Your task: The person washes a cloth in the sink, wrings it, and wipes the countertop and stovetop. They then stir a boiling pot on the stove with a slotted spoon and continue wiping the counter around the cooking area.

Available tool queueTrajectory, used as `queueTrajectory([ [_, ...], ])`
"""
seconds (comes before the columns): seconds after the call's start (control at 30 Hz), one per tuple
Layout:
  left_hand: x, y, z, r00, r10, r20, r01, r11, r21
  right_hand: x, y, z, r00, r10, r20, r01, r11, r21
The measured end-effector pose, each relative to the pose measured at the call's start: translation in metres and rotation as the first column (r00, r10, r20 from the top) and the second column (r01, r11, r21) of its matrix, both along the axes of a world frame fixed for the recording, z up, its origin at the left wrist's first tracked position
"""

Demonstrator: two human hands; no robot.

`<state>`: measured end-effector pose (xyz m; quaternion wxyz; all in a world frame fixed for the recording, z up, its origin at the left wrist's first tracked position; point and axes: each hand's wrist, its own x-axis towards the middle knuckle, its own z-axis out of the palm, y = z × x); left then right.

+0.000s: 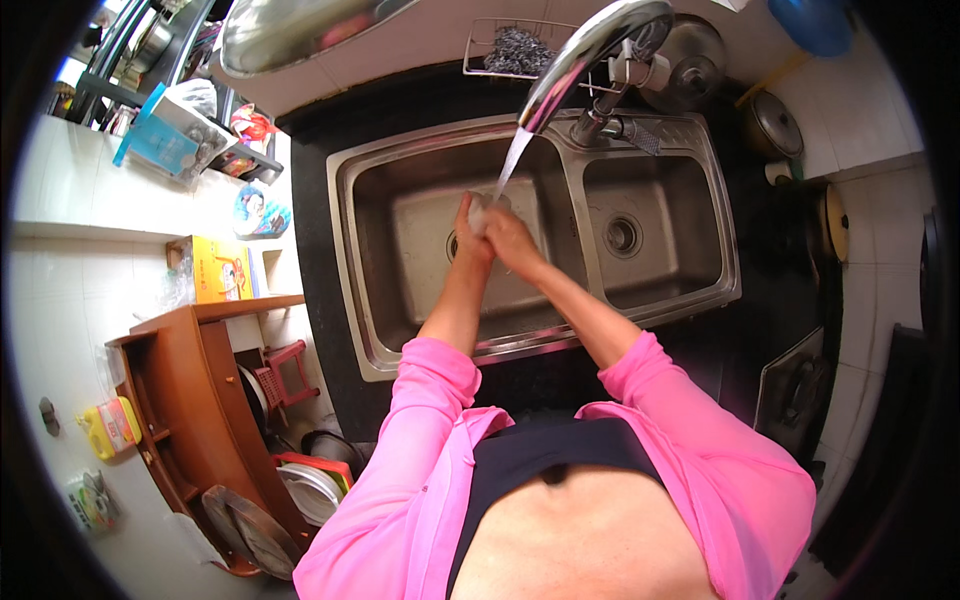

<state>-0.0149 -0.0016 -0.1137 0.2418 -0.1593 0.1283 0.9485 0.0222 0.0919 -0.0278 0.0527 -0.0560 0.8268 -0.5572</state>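
Observation:
Water runs from the chrome faucet point(592, 60) onto both hands, which are together over the left basin of the stainless steel double sink point(352, 315). My left hand point(474, 231) is curled around a whitish, translucent thing point(480, 211), too blurred to name. My right hand point(511, 238) lies against it from the other side, its fingers partly blurred; whether it grips the thing cannot be told. Part of the left basin's drain point(452, 246) shows beside my left wrist.
A wire rack point(480, 73) with steel wool scourers point(519, 52) is behind the sink. Pot lids point(694, 64) lean at the back right. Black countertop point(315, 292) surrounds the sink. A wooden cabinet point(217, 375) stands on the left; a cleaver-like flat object is not discernible.

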Motion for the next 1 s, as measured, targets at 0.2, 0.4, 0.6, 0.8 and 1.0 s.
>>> queueTrajectory([
  [0.2,-0.013,0.051,0.071,0.999,-0.037,0.029,0.046,0.921,-0.388,-0.076,0.048,0.014,0.848,-0.441,0.295,0.489,0.436,-0.755],
  [0.4,-0.026,0.048,0.046,0.983,-0.101,0.154,0.166,0.849,-0.502,-0.117,0.059,-0.021,0.859,-0.486,0.16,0.504,0.857,-0.103],
  [0.6,-0.013,0.021,0.014,0.996,-0.046,0.082,0.059,0.985,-0.165,-0.052,0.013,-0.029,0.99,-0.057,-0.126,0.054,0.998,-0.031],
  [0.8,0.014,-0.003,-0.034,0.984,0.044,-0.173,-0.044,0.999,0.004,-0.023,-0.014,0.008,0.884,0.39,-0.258,-0.316,0.905,0.285],
  [1.0,0.03,0.014,0.075,0.988,0.154,0.013,-0.15,0.973,-0.174,-0.066,-0.022,-0.065,0.724,-0.504,0.471,0.686,0.594,-0.42],
])
